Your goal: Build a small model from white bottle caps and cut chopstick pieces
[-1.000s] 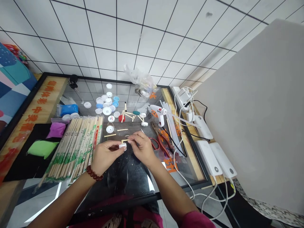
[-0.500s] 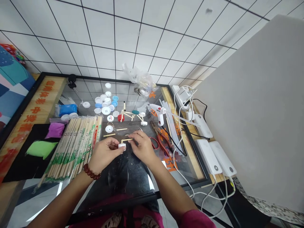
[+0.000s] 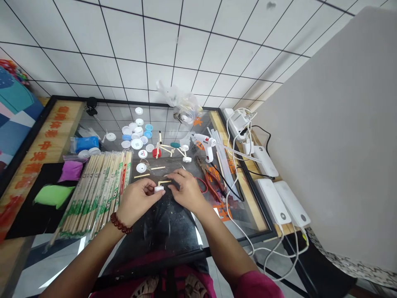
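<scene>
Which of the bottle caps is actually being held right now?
The white cap pinched in the left hand, with a stick stuck on it; all the others lie loose farther back.

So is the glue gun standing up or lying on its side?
Standing up. The white glue gun sits upright on the glass table, barrel level and pointing left, handle down, beyond the pliers.
</scene>
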`<move>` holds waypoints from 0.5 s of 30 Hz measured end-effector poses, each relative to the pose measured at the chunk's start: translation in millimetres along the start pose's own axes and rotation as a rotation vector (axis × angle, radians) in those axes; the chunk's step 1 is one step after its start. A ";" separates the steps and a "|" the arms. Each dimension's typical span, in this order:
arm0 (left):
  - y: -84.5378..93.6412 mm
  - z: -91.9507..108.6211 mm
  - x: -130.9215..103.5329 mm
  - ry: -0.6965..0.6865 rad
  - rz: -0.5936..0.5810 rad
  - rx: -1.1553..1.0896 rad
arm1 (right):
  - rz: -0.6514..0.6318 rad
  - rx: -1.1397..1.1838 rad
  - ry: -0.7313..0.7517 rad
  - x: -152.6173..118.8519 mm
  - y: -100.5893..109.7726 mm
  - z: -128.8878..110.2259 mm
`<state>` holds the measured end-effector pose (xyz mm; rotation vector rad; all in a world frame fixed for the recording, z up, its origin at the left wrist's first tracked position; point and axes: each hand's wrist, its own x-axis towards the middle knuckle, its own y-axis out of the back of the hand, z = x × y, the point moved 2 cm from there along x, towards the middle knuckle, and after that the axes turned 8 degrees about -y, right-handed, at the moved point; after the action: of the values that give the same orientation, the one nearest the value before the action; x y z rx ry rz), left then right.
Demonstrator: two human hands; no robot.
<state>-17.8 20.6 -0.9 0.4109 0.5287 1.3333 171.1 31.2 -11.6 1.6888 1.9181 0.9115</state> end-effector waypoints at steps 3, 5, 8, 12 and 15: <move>0.1 -0.9 0.3 -0.002 0.008 -0.002 | -0.007 0.004 -0.006 0.2 1.3 1.5; 0.0 -2.4 0.5 0.010 0.012 -0.014 | -0.013 0.001 -0.008 0.3 1.7 1.7; -0.1 -5.6 0.6 0.025 0.014 -0.033 | -0.029 -0.006 -0.014 0.7 2.5 1.1; 0.1 -10.3 -0.7 0.023 0.035 -0.043 | -0.025 -0.005 -0.015 1.4 5.1 0.6; 0.8 -12.7 -3.6 0.006 0.067 -0.107 | 0.002 0.009 -0.013 1.9 8.0 1.2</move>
<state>-26.3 17.1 -10.3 0.3388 0.4500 1.4207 177.3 33.6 -6.5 1.6976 1.9154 0.8925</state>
